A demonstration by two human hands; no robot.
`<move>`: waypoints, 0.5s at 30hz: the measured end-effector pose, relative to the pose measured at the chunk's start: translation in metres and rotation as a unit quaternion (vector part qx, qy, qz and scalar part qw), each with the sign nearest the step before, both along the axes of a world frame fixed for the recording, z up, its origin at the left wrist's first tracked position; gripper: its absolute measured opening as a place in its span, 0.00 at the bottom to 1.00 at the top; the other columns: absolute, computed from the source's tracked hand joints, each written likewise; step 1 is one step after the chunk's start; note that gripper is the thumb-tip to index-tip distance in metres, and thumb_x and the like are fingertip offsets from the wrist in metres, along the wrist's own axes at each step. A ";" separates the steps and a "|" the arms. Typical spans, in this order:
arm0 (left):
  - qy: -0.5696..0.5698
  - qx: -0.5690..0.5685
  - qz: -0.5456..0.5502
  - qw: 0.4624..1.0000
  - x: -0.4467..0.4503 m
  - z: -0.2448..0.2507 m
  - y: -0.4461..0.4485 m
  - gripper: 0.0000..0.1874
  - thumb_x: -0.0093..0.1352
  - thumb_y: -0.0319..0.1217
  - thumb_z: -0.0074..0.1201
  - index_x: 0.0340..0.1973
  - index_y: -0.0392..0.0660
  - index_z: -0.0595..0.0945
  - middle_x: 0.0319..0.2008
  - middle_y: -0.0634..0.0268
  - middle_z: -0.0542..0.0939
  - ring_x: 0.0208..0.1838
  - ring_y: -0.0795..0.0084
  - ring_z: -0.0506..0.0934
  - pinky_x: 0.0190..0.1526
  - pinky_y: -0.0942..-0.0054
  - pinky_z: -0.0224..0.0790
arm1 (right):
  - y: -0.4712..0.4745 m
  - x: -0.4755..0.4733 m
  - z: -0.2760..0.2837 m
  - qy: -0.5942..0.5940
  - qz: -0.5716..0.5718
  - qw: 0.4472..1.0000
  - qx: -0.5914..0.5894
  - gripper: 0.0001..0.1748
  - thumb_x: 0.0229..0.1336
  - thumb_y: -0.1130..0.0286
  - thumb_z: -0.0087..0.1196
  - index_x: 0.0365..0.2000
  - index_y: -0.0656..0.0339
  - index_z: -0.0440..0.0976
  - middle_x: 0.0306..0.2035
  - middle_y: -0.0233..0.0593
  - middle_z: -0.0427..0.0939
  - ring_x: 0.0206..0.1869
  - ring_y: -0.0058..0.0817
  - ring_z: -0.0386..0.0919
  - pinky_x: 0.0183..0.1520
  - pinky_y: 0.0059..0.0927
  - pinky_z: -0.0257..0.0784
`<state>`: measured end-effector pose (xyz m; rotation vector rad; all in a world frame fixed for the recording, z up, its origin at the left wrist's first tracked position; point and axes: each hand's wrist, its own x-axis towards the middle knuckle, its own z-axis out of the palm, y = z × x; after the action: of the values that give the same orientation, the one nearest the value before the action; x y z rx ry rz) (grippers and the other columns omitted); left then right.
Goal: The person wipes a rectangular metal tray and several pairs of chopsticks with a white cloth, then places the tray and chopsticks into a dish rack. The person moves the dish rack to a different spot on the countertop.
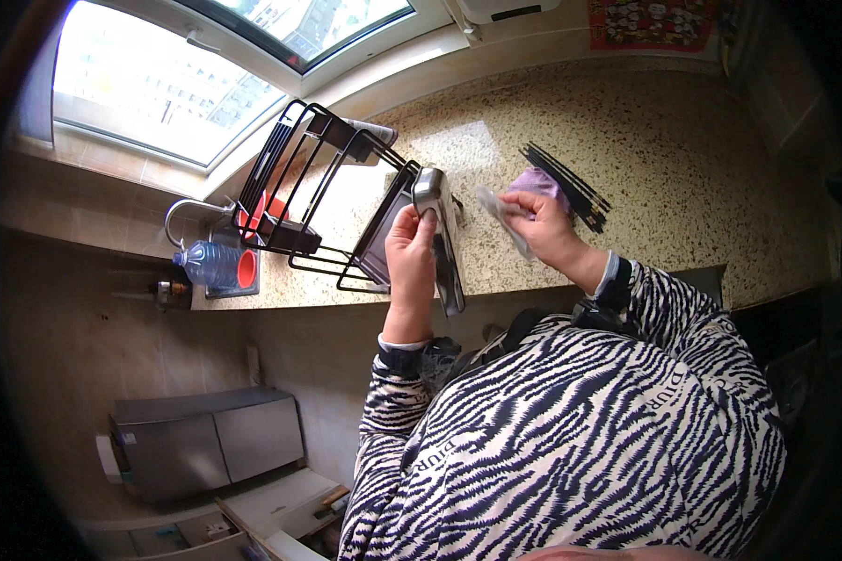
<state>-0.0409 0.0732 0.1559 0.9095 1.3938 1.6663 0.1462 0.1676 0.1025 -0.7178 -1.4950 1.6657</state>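
My left hand (412, 245) grips the rim of a shiny metal tray or box (443, 238), which stands tilted on its side at the counter's front. In my right hand (544, 224) is a thin whitish, translucent piece (503, 223), slightly blurred; its material I cannot tell. Behind that hand a purple cloth (535, 184) lies on the speckled counter, touching or close to a bundle of black chopsticks or thin sticks (568, 184). Left of the metal piece stands a black wire rack (302, 203) with small dark holders and a tray at its lower right.
A sink with a curved faucet (182, 207) is at the left, with a large blue plastic bottle (210, 263) and red containers (247, 268) by it. Windows (161, 91) rise behind the rack. The stone counter (673, 161) extends right; a grey cabinet (210, 442) is lower left.
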 end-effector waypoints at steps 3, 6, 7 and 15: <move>0.049 0.054 -0.013 0.997 0.009 -0.007 -0.001 0.07 0.77 0.23 0.51 0.50 0.39 0.79 0.39 0.73 0.80 0.39 0.88 0.73 0.42 0.85 0.66 | 0.007 0.002 0.036 -0.004 -0.100 0.955 0.280 0.16 0.63 0.80 0.57 0.51 0.62 0.80 0.46 0.45 0.83 0.46 0.31 0.82 0.49 0.29 0.78; 0.041 0.086 -0.035 0.995 0.020 -0.010 -0.002 0.12 0.77 0.21 0.50 0.55 0.38 0.77 0.47 0.71 0.81 0.49 0.83 0.76 0.51 0.81 0.69 | 0.005 -0.006 0.061 -0.011 -0.139 0.838 0.528 0.20 0.56 0.79 0.59 0.50 0.59 0.81 0.48 0.40 0.82 0.51 0.35 0.80 0.56 0.36 0.76; 0.057 0.089 -0.033 0.994 0.024 -0.010 -0.005 0.16 0.77 0.20 0.48 0.60 0.38 0.75 0.54 0.66 0.80 0.57 0.77 0.76 0.60 0.76 0.68 | 0.003 -0.008 0.065 -0.019 -0.107 0.820 0.562 0.20 0.55 0.78 0.60 0.50 0.58 0.81 0.49 0.39 0.82 0.53 0.35 0.79 0.58 0.38 0.76; 0.066 0.151 -0.030 0.986 0.037 0.003 -0.025 0.20 0.77 0.18 0.44 0.64 0.34 0.70 0.62 0.59 0.75 0.62 0.72 0.73 0.65 0.74 0.64 | -0.002 -0.013 0.063 0.021 -0.097 0.809 0.580 0.22 0.54 0.76 0.61 0.51 0.55 0.82 0.54 0.37 0.80 0.55 0.35 0.78 0.60 0.36 0.75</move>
<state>-0.0035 0.0484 0.1587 1.2406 1.2043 1.8300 0.1327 0.1656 0.1650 -0.1128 -1.9371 0.3715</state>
